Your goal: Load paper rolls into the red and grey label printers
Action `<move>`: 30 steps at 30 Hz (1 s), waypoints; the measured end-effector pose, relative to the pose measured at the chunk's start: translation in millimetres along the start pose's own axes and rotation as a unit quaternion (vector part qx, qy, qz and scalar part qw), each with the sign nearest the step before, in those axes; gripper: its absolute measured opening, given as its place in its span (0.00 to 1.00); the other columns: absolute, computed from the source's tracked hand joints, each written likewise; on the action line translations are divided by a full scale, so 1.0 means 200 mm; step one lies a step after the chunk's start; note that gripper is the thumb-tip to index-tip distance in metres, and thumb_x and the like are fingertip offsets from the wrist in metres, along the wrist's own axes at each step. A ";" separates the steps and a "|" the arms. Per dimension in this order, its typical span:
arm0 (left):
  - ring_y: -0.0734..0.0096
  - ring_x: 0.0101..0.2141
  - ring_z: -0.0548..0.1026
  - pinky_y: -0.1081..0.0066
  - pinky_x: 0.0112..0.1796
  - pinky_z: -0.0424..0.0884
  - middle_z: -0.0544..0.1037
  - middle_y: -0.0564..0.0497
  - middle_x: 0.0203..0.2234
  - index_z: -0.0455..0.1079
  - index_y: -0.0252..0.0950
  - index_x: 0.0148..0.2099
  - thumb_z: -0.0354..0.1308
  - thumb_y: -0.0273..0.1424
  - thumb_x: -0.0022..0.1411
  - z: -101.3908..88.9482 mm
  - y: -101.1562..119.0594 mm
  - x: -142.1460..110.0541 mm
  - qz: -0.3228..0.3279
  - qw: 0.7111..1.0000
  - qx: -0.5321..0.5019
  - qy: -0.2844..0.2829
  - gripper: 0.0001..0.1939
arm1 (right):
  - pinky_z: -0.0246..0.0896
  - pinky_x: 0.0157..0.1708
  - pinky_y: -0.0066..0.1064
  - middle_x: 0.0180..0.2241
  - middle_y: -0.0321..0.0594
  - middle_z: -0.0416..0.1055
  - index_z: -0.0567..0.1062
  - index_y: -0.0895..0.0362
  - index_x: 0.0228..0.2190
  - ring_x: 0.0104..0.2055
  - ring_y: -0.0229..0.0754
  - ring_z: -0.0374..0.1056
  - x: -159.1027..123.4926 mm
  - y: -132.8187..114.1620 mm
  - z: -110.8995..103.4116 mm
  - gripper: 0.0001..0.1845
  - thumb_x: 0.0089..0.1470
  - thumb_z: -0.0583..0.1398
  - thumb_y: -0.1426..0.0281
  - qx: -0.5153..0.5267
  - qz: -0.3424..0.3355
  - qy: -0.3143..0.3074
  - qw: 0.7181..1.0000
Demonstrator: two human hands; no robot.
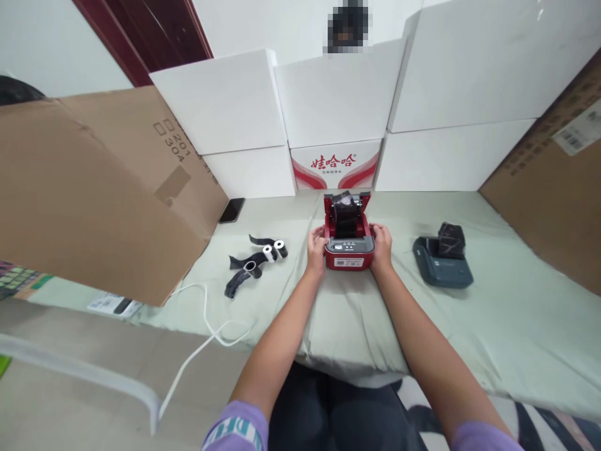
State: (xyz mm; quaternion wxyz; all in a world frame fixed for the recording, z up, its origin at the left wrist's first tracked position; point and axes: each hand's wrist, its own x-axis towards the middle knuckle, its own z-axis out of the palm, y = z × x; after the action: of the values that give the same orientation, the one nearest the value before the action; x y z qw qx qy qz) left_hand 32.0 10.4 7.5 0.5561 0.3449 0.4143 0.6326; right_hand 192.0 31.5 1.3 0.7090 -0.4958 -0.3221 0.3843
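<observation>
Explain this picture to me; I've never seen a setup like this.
There is no robot here, just a person with bare hands. The single picture comes from a camera worn on that person's head, looking forward and down, so their forearms reach away from you. The left hand and right hand hold a red device by its sides; its lid is up, with black material inside. It is over a pale green cloth. Left of it lie small rolls with black strips and a phone; to the right sits a dark device. White boxes stand behind.
</observation>
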 end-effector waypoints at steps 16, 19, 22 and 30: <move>0.60 0.46 0.78 0.63 0.54 0.69 0.84 0.48 0.41 0.82 0.41 0.41 0.56 0.25 0.56 -0.03 0.30 0.23 0.197 0.908 0.344 -0.133 0.15 | 0.64 0.36 0.32 0.30 0.34 0.72 0.71 0.53 0.30 0.34 0.40 0.68 0.01 0.02 0.00 0.16 0.44 0.60 0.55 0.045 0.015 0.003 0.999; 0.61 0.35 0.79 0.65 0.46 0.73 0.84 0.49 0.30 0.82 0.38 0.32 0.57 0.23 0.52 0.05 0.39 0.38 0.218 0.820 0.457 -0.266 0.12 | 0.64 0.36 0.33 0.30 0.34 0.71 0.71 0.53 0.29 0.34 0.40 0.68 0.00 0.01 0.00 0.16 0.45 0.59 0.54 0.027 0.010 0.001 1.000; 0.66 0.25 0.75 0.69 0.36 0.74 0.78 0.52 0.18 0.76 0.36 0.21 0.59 0.22 0.45 0.15 0.42 0.46 0.222 0.766 0.500 -0.337 0.07 | 0.64 0.37 0.33 0.28 0.34 0.71 0.70 0.53 0.28 0.33 0.41 0.67 -0.01 -0.01 0.01 0.16 0.46 0.58 0.53 0.012 0.006 -0.001 1.000; 0.60 0.34 0.79 0.63 0.46 0.74 0.83 0.49 0.26 0.77 0.38 0.23 0.67 0.20 0.39 0.22 0.35 0.45 0.117 0.868 0.379 -0.299 0.09 | 0.62 0.34 0.32 0.26 0.32 0.69 0.71 0.53 0.27 0.31 0.39 0.65 -0.01 0.00 0.01 0.13 0.46 0.58 0.57 0.017 -0.001 -0.004 1.000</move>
State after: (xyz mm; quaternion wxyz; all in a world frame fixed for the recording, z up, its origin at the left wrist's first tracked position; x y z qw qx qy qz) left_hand 28.7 103.5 86.8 0.4018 0.7477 0.3926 0.3541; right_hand 189.6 30.2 0.9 0.7164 -0.4816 -0.3188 0.3914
